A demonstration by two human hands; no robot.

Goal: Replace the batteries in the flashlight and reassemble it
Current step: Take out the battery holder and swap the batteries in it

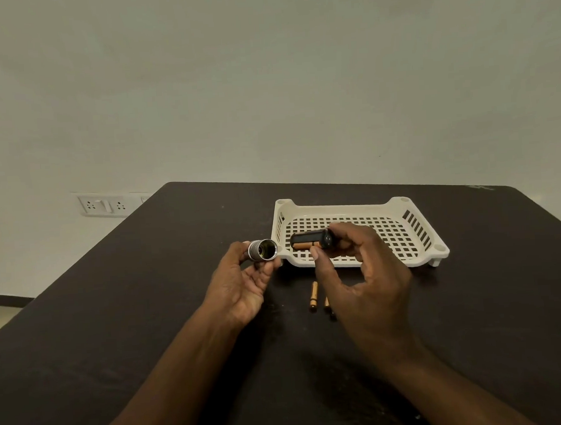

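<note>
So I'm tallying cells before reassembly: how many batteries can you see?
3. One battery sits in the black holder gripped by the right hand; two loose batteries lie on the table. The holder may hide more.

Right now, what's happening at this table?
A person is partway through changing a flashlight's batteries. The left hand holds the silver flashlight body, its open end facing right. The right hand pinches the black battery holder, with a copper-coloured battery in it, over the front of a white tray. Two loose batteries lie on the dark table.
</note>
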